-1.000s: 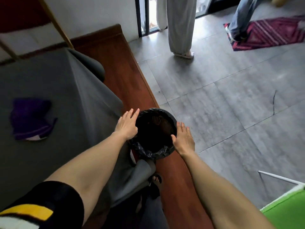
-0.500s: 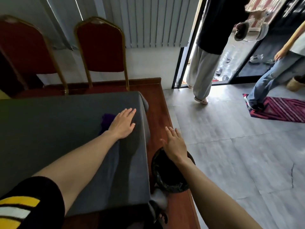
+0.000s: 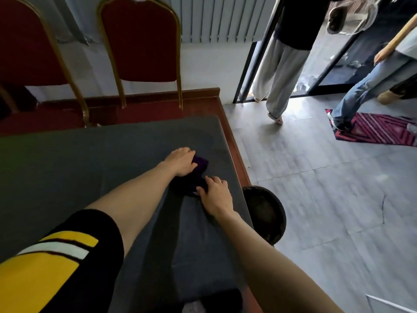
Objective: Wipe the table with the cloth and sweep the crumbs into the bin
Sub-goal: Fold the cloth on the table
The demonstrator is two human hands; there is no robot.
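A dark purple cloth [image 3: 198,164] lies near the right edge of the table [image 3: 90,159], which is covered in grey fabric. My left hand [image 3: 181,161] grips the far end of the cloth with curled fingers. My right hand [image 3: 215,193] holds the near end of the cloth, fingers bent onto it. A round black bin [image 3: 265,213] with a dark liner stands on the floor right beside the table's right edge, below my right wrist. No crumbs are visible on the dark cover.
Two red chairs with gold frames [image 3: 140,41] stand behind the table. A wooden platform edge [image 3: 234,136] runs along the table's right side. Two people [image 3: 282,64] stand at the doorway, near a striped red mat [image 3: 379,129] on grey tiles.
Both hands left the bin and moved up onto the table. The left hand then closed on the purple cloth and the right hand came over from the bin to take its near end.
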